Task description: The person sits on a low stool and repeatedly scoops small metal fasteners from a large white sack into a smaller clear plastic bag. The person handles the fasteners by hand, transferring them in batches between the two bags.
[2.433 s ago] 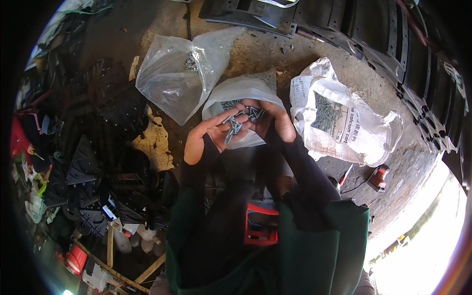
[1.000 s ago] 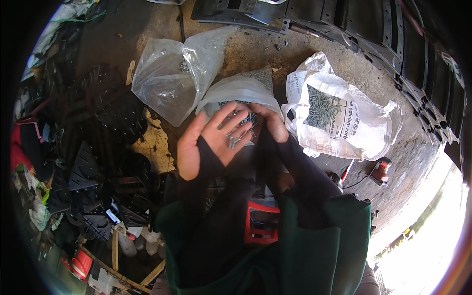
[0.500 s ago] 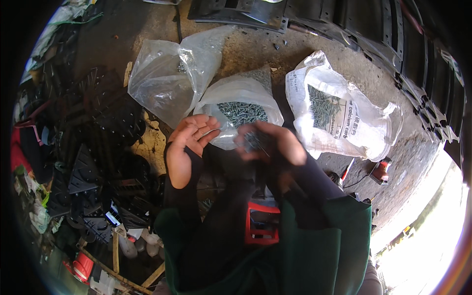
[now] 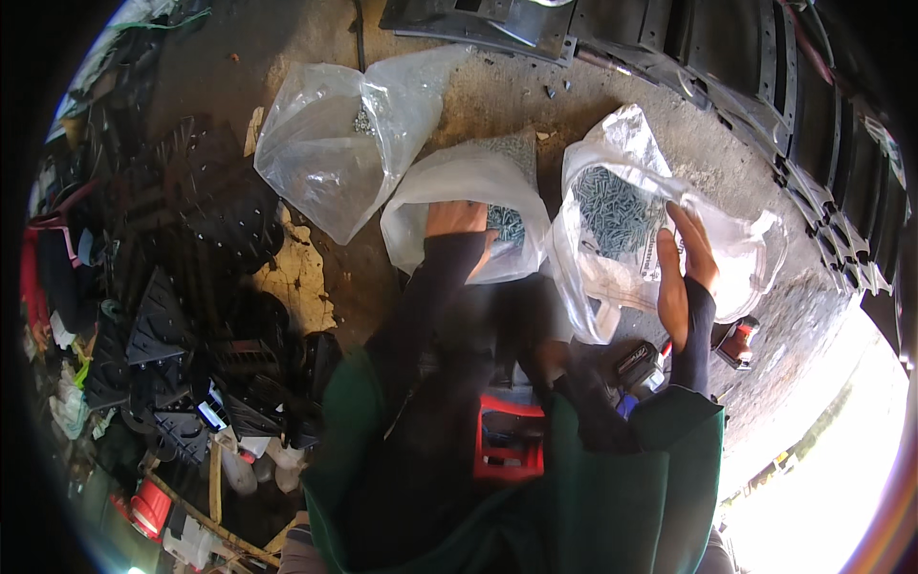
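Note:
My left hand (image 4: 457, 220) reaches into the middle plastic bag (image 4: 411, 215), over a heap of greenish-grey screws (image 4: 507, 224). Its fingertips are hidden, so I cannot tell what they hold. On the right, my right hand (image 4: 687, 277) lies against the inner side of a white woven sack (image 4: 736, 273) with fingers stretched and thumb apart. Nothing shows in its grasp. Left of that hand, more screws (image 4: 612, 210) fill the sack's mouth.
A clear plastic bag (image 4: 316, 158) with a few small pieces lies at the far left. Black metal brackets (image 4: 158, 325) crowd the left side. A cordless tool's battery (image 4: 639, 362) and a red tool (image 4: 738, 342) lie at right. Dark metal frames (image 4: 708, 57) stand behind.
My left hand has gone from open, palm up, in front of the middle bag to inside it. My right hand has moved right to the woven sack, and the dark pieces it held no longer show.

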`<state>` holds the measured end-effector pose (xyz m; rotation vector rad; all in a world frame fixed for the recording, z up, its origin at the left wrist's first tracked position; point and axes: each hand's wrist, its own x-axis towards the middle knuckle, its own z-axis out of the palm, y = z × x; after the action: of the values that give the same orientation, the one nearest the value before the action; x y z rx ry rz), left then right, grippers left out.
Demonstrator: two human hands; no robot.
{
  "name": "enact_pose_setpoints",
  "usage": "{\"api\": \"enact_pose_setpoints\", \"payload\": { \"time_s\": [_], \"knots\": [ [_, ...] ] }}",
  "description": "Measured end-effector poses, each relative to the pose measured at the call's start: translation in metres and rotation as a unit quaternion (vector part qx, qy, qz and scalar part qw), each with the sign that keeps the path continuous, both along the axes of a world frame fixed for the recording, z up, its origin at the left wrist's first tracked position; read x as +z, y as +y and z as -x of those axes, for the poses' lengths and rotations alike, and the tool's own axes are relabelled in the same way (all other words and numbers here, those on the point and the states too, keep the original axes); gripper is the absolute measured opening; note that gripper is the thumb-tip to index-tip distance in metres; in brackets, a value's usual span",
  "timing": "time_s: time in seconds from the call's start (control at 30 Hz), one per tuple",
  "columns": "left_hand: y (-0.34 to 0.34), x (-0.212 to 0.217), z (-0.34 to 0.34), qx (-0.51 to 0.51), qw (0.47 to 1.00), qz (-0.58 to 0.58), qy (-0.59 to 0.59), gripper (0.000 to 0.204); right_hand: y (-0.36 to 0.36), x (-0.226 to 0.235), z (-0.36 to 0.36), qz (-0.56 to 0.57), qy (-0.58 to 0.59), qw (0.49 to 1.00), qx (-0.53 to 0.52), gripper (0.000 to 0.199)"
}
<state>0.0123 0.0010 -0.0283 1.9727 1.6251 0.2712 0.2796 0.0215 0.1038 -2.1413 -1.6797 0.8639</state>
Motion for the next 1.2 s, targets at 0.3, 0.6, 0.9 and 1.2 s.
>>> {"api": "enact_pose_setpoints", "payload": {
  "time_s": [0.3,0.6,0.9,1.2],
  "knots": [
    [0.001,-0.037,0.003,-0.003,0.999,-0.006,0.048,0.039,-0.032,0.043,0.069,0.197,0.498,0.797,0.280,0.027],
    [-0.006,0.028,0.042,0.433,0.566,0.363,-0.600,0.022,-0.033,-0.071,0.128,0.184,0.425,0.881,-0.096,0.037],
    [-0.010,0.083,0.026,0.424,0.482,0.402,-0.653,0.039,-0.008,-0.098,0.136,0.285,0.695,0.642,-0.155,0.042],
    [-0.011,0.099,0.033,0.430,0.389,0.460,-0.672,0.044,-0.008,-0.113,0.129,0.316,0.704,0.626,-0.114,0.044]
  ]
}}
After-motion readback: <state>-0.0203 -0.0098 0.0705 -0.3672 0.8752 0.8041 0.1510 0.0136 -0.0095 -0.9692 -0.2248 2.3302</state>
